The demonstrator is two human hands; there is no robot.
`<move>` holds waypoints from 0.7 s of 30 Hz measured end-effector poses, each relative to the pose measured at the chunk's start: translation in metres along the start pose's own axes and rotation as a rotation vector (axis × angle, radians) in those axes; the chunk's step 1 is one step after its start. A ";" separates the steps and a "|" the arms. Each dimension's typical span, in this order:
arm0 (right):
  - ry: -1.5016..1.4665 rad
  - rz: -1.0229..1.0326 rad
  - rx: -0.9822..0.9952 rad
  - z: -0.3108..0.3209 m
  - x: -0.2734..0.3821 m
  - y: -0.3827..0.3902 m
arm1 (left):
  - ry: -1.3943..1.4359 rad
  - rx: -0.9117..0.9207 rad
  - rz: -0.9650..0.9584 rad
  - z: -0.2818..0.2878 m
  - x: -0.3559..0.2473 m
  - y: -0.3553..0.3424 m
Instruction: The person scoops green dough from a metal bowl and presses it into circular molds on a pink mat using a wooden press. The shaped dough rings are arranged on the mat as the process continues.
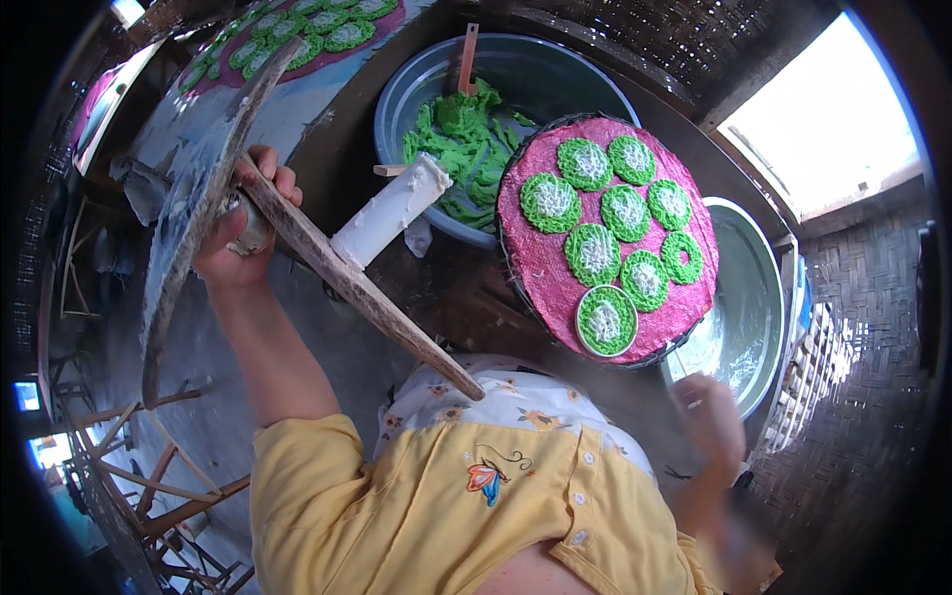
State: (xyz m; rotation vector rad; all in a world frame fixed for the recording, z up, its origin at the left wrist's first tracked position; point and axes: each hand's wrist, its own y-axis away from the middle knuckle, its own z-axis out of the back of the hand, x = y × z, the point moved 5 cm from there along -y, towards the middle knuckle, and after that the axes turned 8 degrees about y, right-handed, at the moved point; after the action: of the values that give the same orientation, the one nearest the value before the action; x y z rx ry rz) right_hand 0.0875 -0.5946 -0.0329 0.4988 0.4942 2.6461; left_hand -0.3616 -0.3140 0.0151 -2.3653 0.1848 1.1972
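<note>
My left hand [243, 218] is closed around a worn wooden press, its fingers beside a long wooden bar [347, 283] and a second, curved board [193, 218]. A white tube [392, 213] smeared with pale paste sticks out from the bar. Blurred by motion, my right hand [709, 412] hovers at the near rim of a pale green basin [769, 367]; its fingers cannot be made out. Between the hands, a round pink cloth-covered tray [535, 218] carries several green lacy rings, most with white strands in the middle. A thin pale hoop [579, 330] surrounds the nearest one.
Behind the tray, a large grey-blue basin [392, 89] holds green dough [451, 134] and an orange-brown paddle [468, 59]. More green pieces lie on another pink round [238, 61] at the far left. A bright window opening [823, 119] and a woven wall [873, 297] are at the right.
</note>
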 end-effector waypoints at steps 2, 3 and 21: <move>0.237 0.687 0.173 -0.047 0.066 -0.007 | 0.033 0.060 -0.044 0.004 0.000 0.010; 0.162 0.621 0.212 -0.069 0.079 -0.023 | 0.003 0.035 -0.051 0.009 0.001 0.016; 0.941 0.871 -0.114 -0.236 0.167 -0.126 | -0.240 -0.265 -0.032 0.085 -0.009 0.094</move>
State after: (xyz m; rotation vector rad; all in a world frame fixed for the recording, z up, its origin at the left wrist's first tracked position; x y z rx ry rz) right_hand -0.1122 -0.4744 -0.2456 -0.8253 0.4168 3.6183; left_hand -0.4589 -0.3570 -0.0536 -2.4041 -0.0968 1.5592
